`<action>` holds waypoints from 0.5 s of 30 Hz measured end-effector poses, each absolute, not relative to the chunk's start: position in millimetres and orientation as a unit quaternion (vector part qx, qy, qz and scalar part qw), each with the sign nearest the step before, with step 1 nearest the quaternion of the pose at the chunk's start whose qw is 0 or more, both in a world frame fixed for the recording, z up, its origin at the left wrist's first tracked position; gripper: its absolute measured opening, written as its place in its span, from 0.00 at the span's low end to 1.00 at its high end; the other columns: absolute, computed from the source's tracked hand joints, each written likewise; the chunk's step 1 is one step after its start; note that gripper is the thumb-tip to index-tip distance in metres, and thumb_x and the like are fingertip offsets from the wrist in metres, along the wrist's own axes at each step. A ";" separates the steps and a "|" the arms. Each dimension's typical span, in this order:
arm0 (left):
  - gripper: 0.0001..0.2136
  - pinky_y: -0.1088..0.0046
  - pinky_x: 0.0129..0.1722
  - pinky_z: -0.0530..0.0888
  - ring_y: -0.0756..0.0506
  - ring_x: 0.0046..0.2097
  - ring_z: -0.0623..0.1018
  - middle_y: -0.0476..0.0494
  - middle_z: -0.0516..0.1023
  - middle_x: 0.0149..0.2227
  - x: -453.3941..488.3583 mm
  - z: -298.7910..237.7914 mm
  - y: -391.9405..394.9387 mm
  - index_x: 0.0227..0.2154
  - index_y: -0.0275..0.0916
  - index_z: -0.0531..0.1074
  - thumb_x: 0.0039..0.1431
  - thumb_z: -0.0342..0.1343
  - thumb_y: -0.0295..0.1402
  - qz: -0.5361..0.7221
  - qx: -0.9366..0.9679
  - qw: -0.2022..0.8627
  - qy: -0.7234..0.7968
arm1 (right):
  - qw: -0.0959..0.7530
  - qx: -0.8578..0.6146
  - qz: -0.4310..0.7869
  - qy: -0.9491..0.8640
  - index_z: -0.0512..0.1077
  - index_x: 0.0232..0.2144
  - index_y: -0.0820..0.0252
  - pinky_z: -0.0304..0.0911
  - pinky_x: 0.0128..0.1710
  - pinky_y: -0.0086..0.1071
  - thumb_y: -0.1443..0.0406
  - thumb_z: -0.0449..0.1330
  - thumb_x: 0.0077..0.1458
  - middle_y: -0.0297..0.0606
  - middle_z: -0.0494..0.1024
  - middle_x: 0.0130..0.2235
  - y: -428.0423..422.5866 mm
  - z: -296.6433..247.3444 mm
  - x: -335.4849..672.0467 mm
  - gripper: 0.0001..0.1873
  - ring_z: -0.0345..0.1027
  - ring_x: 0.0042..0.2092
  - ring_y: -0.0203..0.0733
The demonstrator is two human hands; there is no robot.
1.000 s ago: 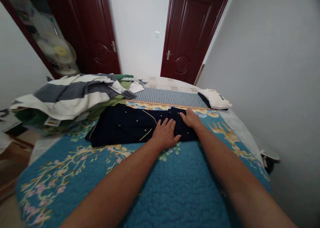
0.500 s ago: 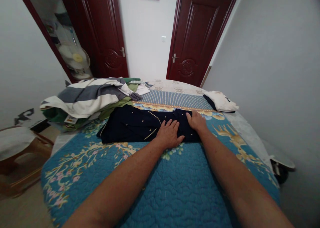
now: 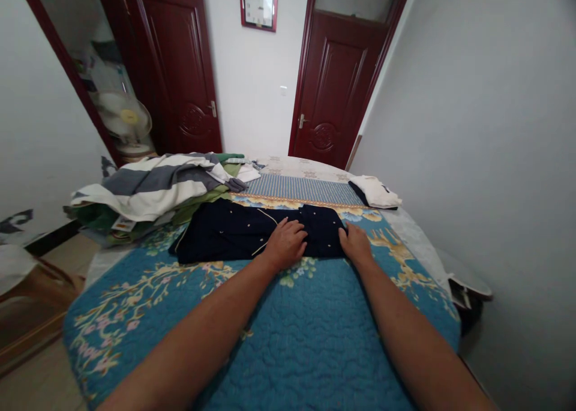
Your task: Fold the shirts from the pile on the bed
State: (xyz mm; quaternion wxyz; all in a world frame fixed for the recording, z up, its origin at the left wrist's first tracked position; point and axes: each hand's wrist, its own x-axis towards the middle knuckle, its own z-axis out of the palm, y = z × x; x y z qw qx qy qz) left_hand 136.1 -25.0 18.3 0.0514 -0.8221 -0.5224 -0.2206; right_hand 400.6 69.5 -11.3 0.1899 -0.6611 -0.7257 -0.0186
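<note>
A folded navy garment (image 3: 234,234) with small pale dots and thin yellow piping lies in a long strip across the blue floral quilted cover (image 3: 306,327). My left hand (image 3: 285,242) rests on the middle of it, palm down, fingers extended and slightly bent. At its right end is my right hand (image 3: 357,242), with the thumb over the cloth's edge and the other fingers curled and partly hidden. Whether those fingers are under the cloth is hard to see, but the hand looks closed on that edge.
To the left, a loose pile of clothes (image 3: 153,186) with a grey-and-white striped piece on top touches the garment's far left side. A folded white garment (image 3: 375,191) lies on a dark one at the far right. A wooden stool (image 3: 40,309) stands left of the table.
My right hand has slid from the top of the navy garment to its right edge, and its fingers have curled. My left hand still rests on the cloth. The view has tilted up, showing the clock.
</note>
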 end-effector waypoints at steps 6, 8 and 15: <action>0.16 0.52 0.70 0.64 0.36 0.63 0.76 0.37 0.83 0.56 52.8 46.2 -45.5 0.50 0.42 0.80 0.72 0.49 0.38 -0.271 -0.721 0.088 -0.632 | 0.197 -0.685 0.052 -0.699 0.83 0.54 0.61 0.68 0.56 0.38 0.57 0.51 0.69 0.50 0.85 0.51 82.5 -2.3 416.4 0.25 0.79 0.55 0.54; 0.17 0.52 0.68 0.66 0.34 0.61 0.78 0.35 0.83 0.56 13.3 53.0 -53.3 0.52 0.40 0.80 0.71 0.49 0.39 -0.287 -0.667 0.097 -0.681 | 0.200 -0.680 0.077 -0.701 0.85 0.48 0.60 0.69 0.53 0.38 0.56 0.52 0.68 0.49 0.86 0.47 85.6 -1.1 419.0 0.24 0.80 0.53 0.54; 0.27 0.51 0.57 0.75 0.28 0.58 0.80 0.28 0.81 0.58 -110.8 44.5 -73.0 0.61 0.34 0.75 0.68 0.50 0.46 -0.286 -0.400 0.023 -0.870 | 0.235 -0.679 0.215 -0.662 0.85 0.33 0.61 0.72 0.41 0.36 0.51 0.58 0.64 0.45 0.86 0.36 96.8 4.1 427.7 0.23 0.81 0.41 0.52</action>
